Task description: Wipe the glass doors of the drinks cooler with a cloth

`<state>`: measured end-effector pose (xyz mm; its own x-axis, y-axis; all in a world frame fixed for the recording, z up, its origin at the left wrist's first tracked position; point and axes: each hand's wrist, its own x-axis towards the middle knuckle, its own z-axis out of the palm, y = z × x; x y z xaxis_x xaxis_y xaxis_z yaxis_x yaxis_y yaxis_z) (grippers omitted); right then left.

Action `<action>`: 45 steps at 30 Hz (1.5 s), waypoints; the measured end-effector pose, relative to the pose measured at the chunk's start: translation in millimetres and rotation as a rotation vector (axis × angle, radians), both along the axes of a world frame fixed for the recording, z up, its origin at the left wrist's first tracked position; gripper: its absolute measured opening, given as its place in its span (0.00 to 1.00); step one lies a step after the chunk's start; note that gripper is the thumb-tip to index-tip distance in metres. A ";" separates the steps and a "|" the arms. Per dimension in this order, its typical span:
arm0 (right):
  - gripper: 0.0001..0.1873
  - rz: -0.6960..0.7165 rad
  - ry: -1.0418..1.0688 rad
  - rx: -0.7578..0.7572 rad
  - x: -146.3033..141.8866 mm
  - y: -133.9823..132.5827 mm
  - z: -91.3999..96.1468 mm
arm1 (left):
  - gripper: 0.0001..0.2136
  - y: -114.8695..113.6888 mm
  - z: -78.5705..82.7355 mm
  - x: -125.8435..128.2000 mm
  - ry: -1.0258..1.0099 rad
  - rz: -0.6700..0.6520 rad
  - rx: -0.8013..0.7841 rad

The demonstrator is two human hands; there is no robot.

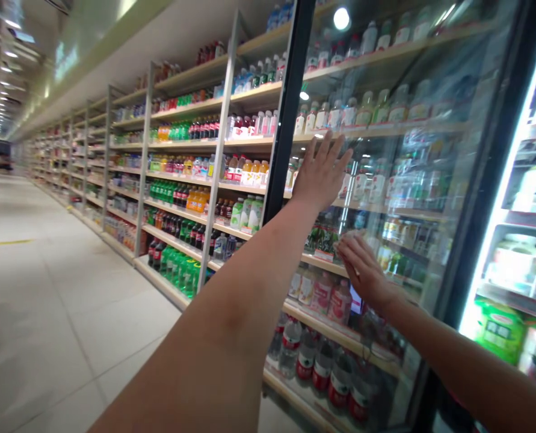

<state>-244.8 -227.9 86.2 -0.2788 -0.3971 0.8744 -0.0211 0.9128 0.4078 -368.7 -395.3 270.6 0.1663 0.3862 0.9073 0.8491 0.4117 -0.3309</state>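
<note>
My left hand [324,171] is raised with its fingers spread, palm toward a black-framed glass door [434,252]. It looks to be against the pane; whether it truly touches is hard to tell. Lower and to the right, my right hand [362,264] is also up at the glass, fingers stretched out and held close together, holding nothing visible. Through the pane show shelves of drinks, among them pink bottles [331,297] and clear bottles with red labels [322,364] at the bottom.
Left of the door frame [290,114], long open shelves of bottled drinks [181,198] run into the distance along a pale tiled floor [46,300]. To the right, a brightly lit cooler [520,216] holds more goods, including a green package [500,328].
</note>
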 end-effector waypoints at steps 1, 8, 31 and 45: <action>0.27 -0.007 -0.048 0.024 7.4 11.0 -11.3 | 0.28 -0.3 -0.1 0.2 0.004 0.003 0.004; 0.24 -0.070 0.044 -0.092 44.7 67.0 10.4 | 0.30 -1.2 -1.7 0.9 0.014 0.019 0.024; 0.22 0.036 0.190 -0.104 -21.9 -31.3 88.0 | 0.31 -2.0 -2.3 3.3 0.006 0.015 0.018; 0.24 -0.129 0.235 -0.184 53.9 76.4 46.1 | 0.32 -1.1 -2.1 3.2 -0.003 0.015 0.020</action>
